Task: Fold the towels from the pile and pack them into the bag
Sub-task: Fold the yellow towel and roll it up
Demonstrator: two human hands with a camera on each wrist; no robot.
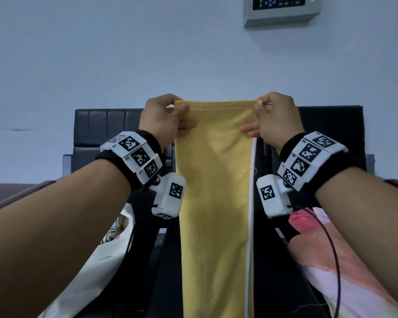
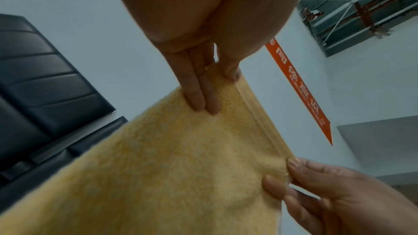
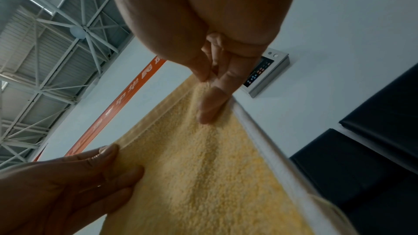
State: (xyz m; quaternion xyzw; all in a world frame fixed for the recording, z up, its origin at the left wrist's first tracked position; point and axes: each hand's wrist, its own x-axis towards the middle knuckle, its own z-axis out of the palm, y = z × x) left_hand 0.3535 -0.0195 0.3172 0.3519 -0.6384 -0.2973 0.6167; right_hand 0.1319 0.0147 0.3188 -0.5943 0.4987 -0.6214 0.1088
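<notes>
A yellow towel (image 1: 215, 191) with a white edge strip hangs straight down in front of me, folded lengthwise and held up by its top edge. My left hand (image 1: 168, 115) pinches the top left corner, thumb in front and fingers behind the cloth. My right hand (image 1: 271, 113) pinches the top right corner the same way. The left wrist view shows the left hand (image 2: 203, 85) on the yellow towel (image 2: 181, 167); the right wrist view shows the right hand (image 3: 214, 92) on the yellow towel (image 3: 214, 176). A cream fabric bag (image 1: 97, 267) lies open at lower left.
A pile of pink and white towels (image 1: 331, 260) lies at lower right. Black padded chairs (image 1: 101, 127) stand behind the towel against a pale wall. A grey control panel (image 1: 283, 10) hangs on the wall above. A black cable (image 1: 331, 244) loops from the right wrist.
</notes>
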